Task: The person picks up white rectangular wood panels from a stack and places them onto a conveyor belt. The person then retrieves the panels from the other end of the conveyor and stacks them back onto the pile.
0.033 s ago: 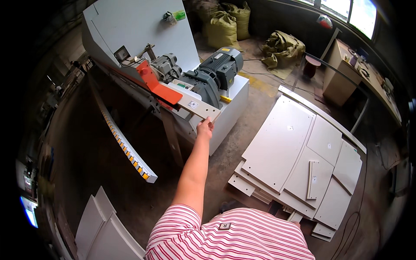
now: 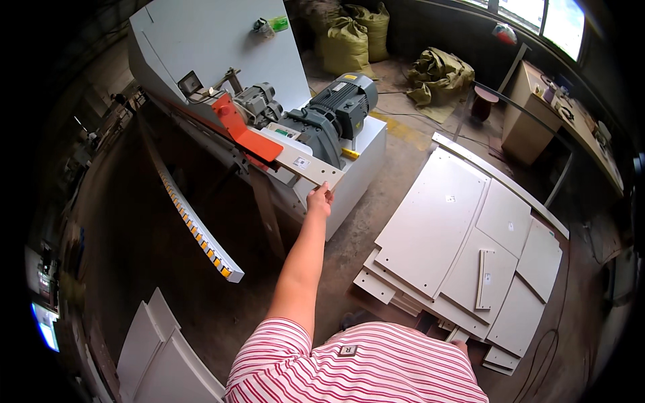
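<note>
My left hand (image 2: 320,199) reaches forward, its fingers closed on the near end of a pale narrow board (image 2: 312,167). Dark drilled holes and a small label show on the board's top face. The board's far part passes beneath an orange guard (image 2: 259,148) on a large white-grey machine. Low at the right side of my striped shirt, only a small bit of my right hand (image 2: 461,346) shows, close to a narrow pale strip (image 2: 458,335) at the stack's edge. Its fingers are hidden, and I cannot tell whether it touches that strip.
A stack of pale panels (image 2: 430,215) stands at right, with a short drilled strip (image 2: 484,279) on top. Left runs a rail with yellow rollers (image 2: 201,242). Motors (image 2: 342,104) sit on the machine. More panels (image 2: 161,356) stand lower left; sacks (image 2: 346,47) stand behind.
The narrow board and my left hand on it have shifted very slightly to the right, while the machine and panel stack look the same.
</note>
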Demonstrator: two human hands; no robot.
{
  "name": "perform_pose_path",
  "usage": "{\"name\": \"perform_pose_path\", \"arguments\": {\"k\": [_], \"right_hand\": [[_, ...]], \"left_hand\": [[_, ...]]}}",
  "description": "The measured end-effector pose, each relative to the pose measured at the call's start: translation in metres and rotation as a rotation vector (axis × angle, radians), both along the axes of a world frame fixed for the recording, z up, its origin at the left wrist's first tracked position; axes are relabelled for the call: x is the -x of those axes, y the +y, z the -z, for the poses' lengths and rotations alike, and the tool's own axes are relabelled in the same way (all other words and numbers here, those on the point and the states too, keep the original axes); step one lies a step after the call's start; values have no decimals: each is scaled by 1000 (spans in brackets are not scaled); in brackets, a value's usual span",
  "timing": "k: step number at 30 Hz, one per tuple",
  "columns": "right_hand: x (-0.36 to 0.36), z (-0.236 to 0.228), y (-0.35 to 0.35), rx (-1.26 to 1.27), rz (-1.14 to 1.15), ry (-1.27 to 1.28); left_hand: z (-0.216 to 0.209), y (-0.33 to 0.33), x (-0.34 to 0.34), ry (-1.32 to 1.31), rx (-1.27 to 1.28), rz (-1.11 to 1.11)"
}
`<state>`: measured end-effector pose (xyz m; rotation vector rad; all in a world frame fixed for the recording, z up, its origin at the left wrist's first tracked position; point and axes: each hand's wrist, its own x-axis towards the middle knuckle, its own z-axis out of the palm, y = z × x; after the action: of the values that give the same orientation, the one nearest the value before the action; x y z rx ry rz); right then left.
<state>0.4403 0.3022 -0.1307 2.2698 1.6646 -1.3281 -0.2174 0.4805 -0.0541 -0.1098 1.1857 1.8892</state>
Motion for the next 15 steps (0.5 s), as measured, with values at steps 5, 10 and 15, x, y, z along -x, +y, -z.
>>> {"name": "perform_pose_path", "arguments": {"k": [5, 10, 15], "right_hand": [[-1, 39, 70, -53, -165, 165], [97, -38, 146, -260, -249, 422], [204, -104, 217, -490, -544, 482]], "left_hand": [[-7, -11, -47, 79, -30, 87], [-12, -13, -91, 67, -49, 148], [-14, -11, -144, -27, 12, 194]]}}
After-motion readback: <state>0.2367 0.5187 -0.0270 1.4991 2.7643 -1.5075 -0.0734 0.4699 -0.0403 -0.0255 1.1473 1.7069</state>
